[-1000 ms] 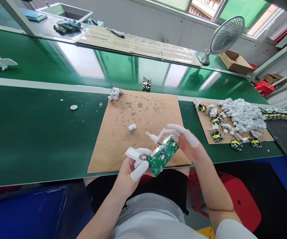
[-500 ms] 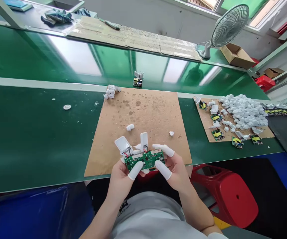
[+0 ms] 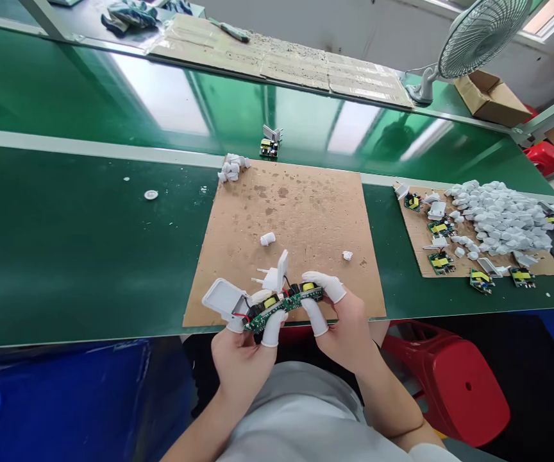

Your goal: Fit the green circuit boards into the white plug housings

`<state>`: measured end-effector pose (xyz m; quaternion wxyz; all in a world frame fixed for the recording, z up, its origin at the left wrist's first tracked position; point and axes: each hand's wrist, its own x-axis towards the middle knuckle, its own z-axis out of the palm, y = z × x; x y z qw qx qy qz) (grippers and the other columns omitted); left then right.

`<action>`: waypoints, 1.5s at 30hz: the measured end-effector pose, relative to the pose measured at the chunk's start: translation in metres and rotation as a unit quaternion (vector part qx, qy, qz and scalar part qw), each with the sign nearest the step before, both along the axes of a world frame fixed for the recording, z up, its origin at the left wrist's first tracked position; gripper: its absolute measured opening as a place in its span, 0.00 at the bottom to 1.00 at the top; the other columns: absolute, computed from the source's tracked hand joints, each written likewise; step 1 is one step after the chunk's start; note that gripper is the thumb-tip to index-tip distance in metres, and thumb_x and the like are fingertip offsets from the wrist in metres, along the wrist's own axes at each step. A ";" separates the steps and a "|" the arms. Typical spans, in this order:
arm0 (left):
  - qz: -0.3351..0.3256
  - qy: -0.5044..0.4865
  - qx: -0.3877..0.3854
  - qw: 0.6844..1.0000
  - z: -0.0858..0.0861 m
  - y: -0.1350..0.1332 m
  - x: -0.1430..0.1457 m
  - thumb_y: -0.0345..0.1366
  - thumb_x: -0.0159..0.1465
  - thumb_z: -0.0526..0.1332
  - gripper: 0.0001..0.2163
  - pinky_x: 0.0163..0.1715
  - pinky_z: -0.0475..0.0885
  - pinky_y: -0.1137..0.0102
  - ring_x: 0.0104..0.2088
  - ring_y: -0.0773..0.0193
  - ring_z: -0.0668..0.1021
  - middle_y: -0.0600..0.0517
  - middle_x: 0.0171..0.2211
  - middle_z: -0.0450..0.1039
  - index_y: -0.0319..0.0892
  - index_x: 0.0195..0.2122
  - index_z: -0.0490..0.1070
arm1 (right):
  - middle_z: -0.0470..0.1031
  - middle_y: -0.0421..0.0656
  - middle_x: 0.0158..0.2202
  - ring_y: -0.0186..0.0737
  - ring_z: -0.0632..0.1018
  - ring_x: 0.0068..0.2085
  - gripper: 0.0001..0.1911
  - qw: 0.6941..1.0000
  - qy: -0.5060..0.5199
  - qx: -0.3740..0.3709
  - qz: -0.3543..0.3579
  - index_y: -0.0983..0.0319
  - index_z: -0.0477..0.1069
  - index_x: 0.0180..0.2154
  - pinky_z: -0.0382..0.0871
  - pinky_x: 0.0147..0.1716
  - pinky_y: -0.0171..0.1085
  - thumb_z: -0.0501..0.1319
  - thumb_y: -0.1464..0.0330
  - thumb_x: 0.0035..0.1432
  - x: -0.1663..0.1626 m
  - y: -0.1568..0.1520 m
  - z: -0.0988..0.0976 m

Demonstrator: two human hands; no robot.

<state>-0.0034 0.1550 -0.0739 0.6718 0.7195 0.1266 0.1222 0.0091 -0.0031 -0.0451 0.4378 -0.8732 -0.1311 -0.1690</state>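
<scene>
Green surface [image 3: 75, 263], left hand [image 3: 243, 359] and right hand [image 3: 351, 327] pinched on circuit board [image 3: 289, 303], cardboard [image 3: 310, 208], white piece [image 3: 268, 239] beyond grip

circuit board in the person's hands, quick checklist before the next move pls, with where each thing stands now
1. Left hand on the circuit board: ok, holding its left end.
2. Right hand on it: ok, thumb and a finger at the right end.
3. White finger covers on both thumbs: ok.
4. Red wire firmly joined near the left end: cannot tell, too small.
5. Cardboard mat free of loose bits: not ok, a white cylindrical piece and a small white scrap lie on it.
</scene>
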 end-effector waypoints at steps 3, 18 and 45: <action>0.004 -0.013 0.018 1.000 0.002 0.003 0.000 0.34 0.57 0.73 0.06 0.41 0.85 0.67 0.34 0.53 0.87 0.49 0.34 0.85 0.41 0.36 0.82 | 0.82 0.45 0.45 0.44 0.84 0.42 0.19 1.000 -0.010 -0.019 -0.002 0.55 0.67 0.59 0.82 0.42 0.40 0.58 0.74 0.70 0.000 0.003 0.004; 0.014 -0.031 0.085 0.996 -0.004 0.002 0.003 0.38 0.61 0.72 0.08 0.43 0.84 0.65 0.37 0.52 0.87 0.48 0.35 0.85 0.41 0.39 0.82 | 0.82 0.49 0.46 0.49 0.85 0.44 0.22 0.991 -0.093 -0.065 -0.078 0.54 0.67 0.63 0.84 0.46 0.47 0.60 0.73 0.70 -0.007 0.019 -0.008; -0.073 0.087 -0.336 0.935 0.007 0.026 0.033 0.44 0.57 0.78 0.15 0.22 0.79 0.73 0.31 0.55 0.86 0.42 0.40 0.85 0.42 0.41 0.85 | 0.82 0.47 0.42 0.44 0.84 0.40 0.17 0.982 0.140 0.102 -0.075 0.62 0.76 0.51 0.83 0.39 0.40 0.65 0.63 0.63 0.080 -0.044 -0.016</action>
